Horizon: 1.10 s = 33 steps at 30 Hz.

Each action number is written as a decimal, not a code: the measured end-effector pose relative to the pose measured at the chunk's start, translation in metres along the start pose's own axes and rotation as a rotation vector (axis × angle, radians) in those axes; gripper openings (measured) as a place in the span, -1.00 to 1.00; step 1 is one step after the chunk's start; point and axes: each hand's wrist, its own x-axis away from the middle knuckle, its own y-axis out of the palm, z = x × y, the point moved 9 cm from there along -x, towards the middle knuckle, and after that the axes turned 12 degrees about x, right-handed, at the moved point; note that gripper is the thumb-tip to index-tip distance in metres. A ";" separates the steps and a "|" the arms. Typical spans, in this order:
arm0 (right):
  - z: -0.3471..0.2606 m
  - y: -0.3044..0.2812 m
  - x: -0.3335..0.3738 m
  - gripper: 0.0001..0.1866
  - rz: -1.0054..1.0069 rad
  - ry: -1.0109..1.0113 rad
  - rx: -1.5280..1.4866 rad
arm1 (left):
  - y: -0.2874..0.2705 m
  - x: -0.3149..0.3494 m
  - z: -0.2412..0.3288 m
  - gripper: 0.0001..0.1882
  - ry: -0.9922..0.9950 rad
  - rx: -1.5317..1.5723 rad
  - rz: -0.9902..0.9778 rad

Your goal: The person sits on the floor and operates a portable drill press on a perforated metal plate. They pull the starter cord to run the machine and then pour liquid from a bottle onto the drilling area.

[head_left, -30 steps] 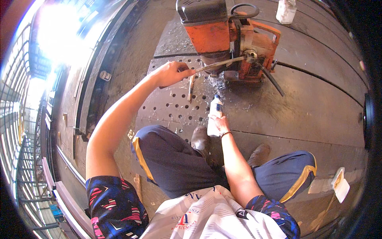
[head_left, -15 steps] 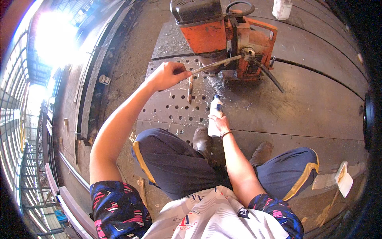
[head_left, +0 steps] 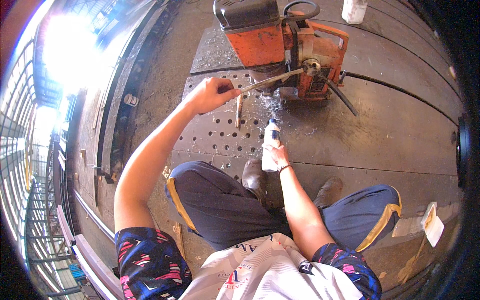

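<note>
The top of the orange drilling machine (head_left: pixel 280 45) is cut off by the upper edge of the frame, and its drill bit is hidden behind wet metal shavings (head_left: pixel 270 100) at its base. The left hand (head_left: pixel 210 94), in the upper middle of the frame, is closed in a fist around the end of the machine's feed lever (head_left: pixel 270 80). The lever's long axis runs from the hand up and to the right, ending at the hub (head_left: pixel 314 66) on the machine's side; two more spokes point away from that hub, one down to the right. The right hand (head_left: pixel 277 154), at the centre of the frame, is wrapped around a white squeeze bottle (head_left: pixel 270 140), which stands nearly upright in the picture with its blue nozzle pointing up the frame toward the shavings. How tightly the fingers press it is hard to make out. Both lie over a perforated steel plate (head_left: pixel 220 135). A white container (head_left: pixel 355 10) at the top edge is partly cut off.
</note>
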 end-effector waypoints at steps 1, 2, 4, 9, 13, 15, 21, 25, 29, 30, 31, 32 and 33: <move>-0.003 -0.001 0.001 -0.56 0.004 -0.002 0.019 | 0.000 -0.001 0.000 -0.50 0.003 0.002 0.000; -0.005 -0.003 0.002 -0.55 0.007 -0.004 0.038 | 0.001 -0.002 -0.001 -0.50 0.006 0.004 0.001; -0.010 -0.007 0.009 -0.57 0.029 0.007 0.090 | 0.001 -0.002 -0.003 -0.51 0.008 0.010 0.000; -0.013 -0.007 0.010 -0.59 0.045 -0.009 0.065 | 0.002 -0.003 -0.001 -0.51 0.008 0.020 -0.007; -0.008 -0.003 0.008 -0.56 -0.001 0.022 0.060 | 0.001 -0.002 -0.002 -0.51 0.020 0.021 0.006; -0.009 -0.003 0.010 -0.57 -0.003 0.028 0.066 | 0.001 -0.001 -0.002 -0.51 0.025 0.021 0.016; -0.008 -0.006 0.008 -0.60 0.038 0.004 0.073 | 0.001 -0.002 0.001 -0.51 0.027 0.002 0.008; -0.010 -0.005 0.011 -0.61 0.036 0.018 0.096 | 0.001 0.000 -0.001 -0.51 0.017 0.012 0.010; -0.008 -0.004 0.009 -0.60 0.033 0.024 0.085 | 0.002 -0.002 -0.004 -0.51 0.018 0.028 0.013; -0.008 -0.003 0.010 -0.59 0.028 0.022 0.084 | 0.002 -0.001 -0.006 -0.51 0.018 0.032 0.016; -0.006 -0.003 0.008 -0.58 0.027 0.020 0.081 | 0.002 -0.002 -0.005 -0.51 0.018 0.011 0.009; -0.004 -0.003 0.006 -0.58 0.025 0.017 0.079 | 0.002 -0.002 -0.004 -0.52 0.019 -0.011 0.002; -0.004 -0.004 0.004 -0.58 0.040 0.008 0.095 | 0.002 -0.002 -0.003 -0.52 0.019 -0.032 -0.004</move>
